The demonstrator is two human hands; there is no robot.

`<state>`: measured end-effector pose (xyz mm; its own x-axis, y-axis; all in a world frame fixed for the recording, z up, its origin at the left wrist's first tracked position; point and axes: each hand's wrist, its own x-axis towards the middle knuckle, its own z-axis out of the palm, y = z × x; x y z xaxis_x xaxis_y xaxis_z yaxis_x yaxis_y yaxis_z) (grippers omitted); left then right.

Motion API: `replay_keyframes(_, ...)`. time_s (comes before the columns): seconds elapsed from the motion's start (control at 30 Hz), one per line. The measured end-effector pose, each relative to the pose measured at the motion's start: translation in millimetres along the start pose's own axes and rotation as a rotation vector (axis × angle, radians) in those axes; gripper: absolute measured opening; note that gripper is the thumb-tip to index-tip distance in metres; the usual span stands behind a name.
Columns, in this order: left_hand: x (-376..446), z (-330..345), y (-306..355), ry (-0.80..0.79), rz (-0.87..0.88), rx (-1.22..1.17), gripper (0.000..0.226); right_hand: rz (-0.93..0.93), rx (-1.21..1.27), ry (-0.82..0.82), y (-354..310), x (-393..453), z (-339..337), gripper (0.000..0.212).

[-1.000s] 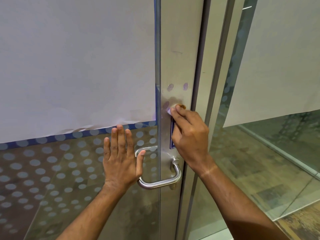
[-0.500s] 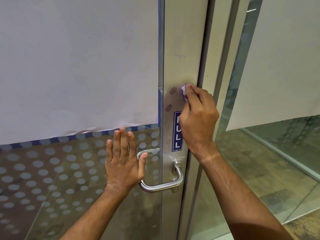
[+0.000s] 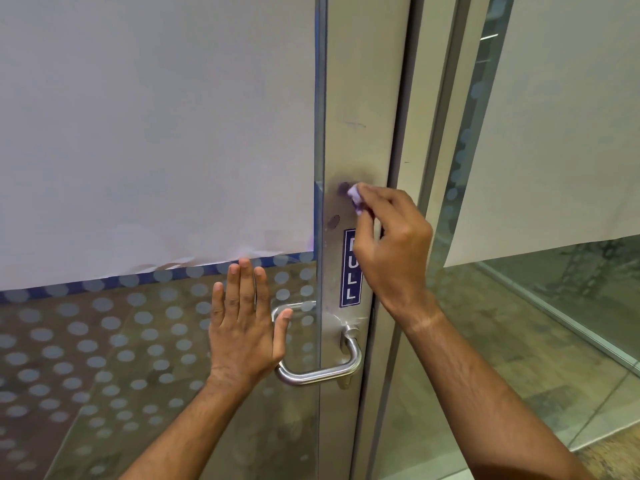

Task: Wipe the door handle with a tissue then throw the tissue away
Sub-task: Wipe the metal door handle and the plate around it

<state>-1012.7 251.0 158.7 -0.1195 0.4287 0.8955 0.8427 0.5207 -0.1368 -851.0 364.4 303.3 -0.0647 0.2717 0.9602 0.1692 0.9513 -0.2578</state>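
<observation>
Blue vertical sticker (image 3: 350, 271) on the metal door stile (image 3: 363, 98), white letters "ULL" readable, top letter hidden

2 bare forearms, no sleeves in view; left hand (image 3: 244, 336) and right hand (image 3: 393, 247), no rings or watch visible.

Single head view, close, facing forward and slightly down at door stile (image 3: 360, 98).
</observation>
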Motion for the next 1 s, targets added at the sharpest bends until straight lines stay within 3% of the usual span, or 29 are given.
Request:
replay_keyframes(0.43,0.2,-1.0,0.7,-0.008,-0.004,0.001,0.088,-0.153,-0.17,-0.119,-12.4,-1.2,12.4,0.026)
replay_keyframes(0.53,0.8,-1.4,-0.1,-0.009,-0.002,0.002,0.088,-0.03,0.047,-0.168,-6.8,3.4,1.6,0.026)
replay_keyframes(0.7,0.3,-0.8,-0.8,-0.005,0.001,-0.001,0.087,0.239,0.133,0.009,5.2,-7.8,-9.8,0.027)
replay_keyframes(1.0,-0.9,-0.1,-0.9,-0.004,0.002,0.002,0.089,0.083,0.027,-0.009,-11.7,-17.6,9.4,0.032)
